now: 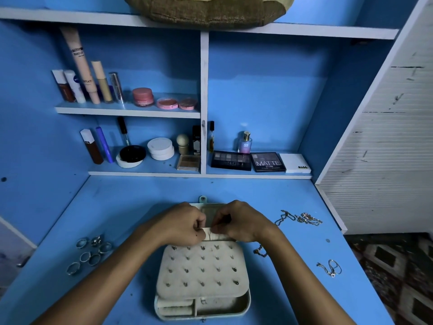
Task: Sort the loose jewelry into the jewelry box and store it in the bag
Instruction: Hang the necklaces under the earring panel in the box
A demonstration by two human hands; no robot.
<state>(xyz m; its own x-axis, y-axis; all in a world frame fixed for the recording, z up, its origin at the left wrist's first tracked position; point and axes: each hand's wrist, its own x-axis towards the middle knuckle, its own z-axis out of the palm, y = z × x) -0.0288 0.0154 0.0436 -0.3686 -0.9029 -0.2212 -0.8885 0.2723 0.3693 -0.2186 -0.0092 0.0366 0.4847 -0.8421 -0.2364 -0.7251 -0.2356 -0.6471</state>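
Head view: both hands, left (185, 225) and right (239, 221), pinch the open jewelry box's (201, 273) far strap.

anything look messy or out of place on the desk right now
Mostly the jewelry still outside the open jewelry box: a cluster of rings lies loose to its left, and tangled chains plus another necklace sprawl to its right. Both hands pinch a strap at the box's hinge. Nothing looks spilled or broken.
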